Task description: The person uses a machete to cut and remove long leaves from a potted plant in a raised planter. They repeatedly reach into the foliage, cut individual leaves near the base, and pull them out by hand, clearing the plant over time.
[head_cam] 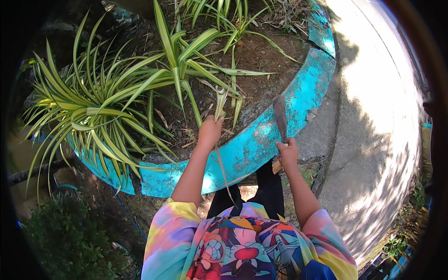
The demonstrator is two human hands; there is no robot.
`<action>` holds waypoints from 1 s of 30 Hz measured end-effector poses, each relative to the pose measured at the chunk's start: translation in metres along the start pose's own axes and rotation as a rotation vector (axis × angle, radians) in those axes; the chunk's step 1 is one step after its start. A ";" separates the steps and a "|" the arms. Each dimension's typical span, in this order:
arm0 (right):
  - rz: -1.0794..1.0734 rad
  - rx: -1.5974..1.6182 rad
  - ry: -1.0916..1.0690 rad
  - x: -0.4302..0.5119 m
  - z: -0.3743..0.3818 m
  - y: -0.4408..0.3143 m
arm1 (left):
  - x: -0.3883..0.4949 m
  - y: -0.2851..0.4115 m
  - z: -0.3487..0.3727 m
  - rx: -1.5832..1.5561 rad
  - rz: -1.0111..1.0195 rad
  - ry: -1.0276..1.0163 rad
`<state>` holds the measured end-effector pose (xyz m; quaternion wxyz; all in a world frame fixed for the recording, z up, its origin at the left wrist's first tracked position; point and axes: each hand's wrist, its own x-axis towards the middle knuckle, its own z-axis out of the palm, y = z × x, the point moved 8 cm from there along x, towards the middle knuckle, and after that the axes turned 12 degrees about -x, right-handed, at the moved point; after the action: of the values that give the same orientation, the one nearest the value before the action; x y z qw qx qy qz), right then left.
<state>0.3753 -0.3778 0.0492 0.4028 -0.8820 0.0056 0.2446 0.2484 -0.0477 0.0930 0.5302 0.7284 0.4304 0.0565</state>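
Observation:
My left hand (210, 132) grips a pale, cut leafy plant base (220, 100), its trimmed end pointing away from me over the soil. A dry, narrow leaf strip (224, 171) hangs below that hand. In my right hand (288, 154) is a broad-bladed knife with a wooden handle (277, 166). Its dark, worn blade (280, 113) points away from me, above the turquoise-painted concrete border (241, 155). Just beyond my left hand stands a plant with long green-and-yellow striped leaves (182, 64).
A large clump of striped-leaf plants (101, 105) spills over the border at left. Brown soil (269, 59) with dry leaf litter fills the curved bed. A concrete path (371, 115) runs along the right. Dark green shrubbery (73, 238) is at lower left.

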 end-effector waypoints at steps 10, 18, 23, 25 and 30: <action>-0.059 0.267 -0.052 0.169 0.009 -0.027 | 0.166 -0.034 0.097 0.635 0.173 -0.106; 0.017 0.386 -0.208 0.186 0.017 -0.018 | 0.144 -0.057 0.114 0.688 0.080 -0.214; 0.040 0.398 -0.242 0.189 0.018 -0.019 | 0.109 -0.046 0.092 0.522 0.179 -0.117; 0.034 0.404 -0.276 0.183 0.026 -0.024 | 0.110 -0.028 0.071 0.471 0.188 -0.056; 0.022 0.400 -0.184 0.189 0.003 -0.022 | 0.097 0.102 0.134 0.227 0.223 -0.489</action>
<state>0.5448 -0.3252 -0.0195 0.5658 -0.7584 0.0269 0.3225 0.4385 -0.0847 0.0828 0.5240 0.8177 0.2107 -0.1113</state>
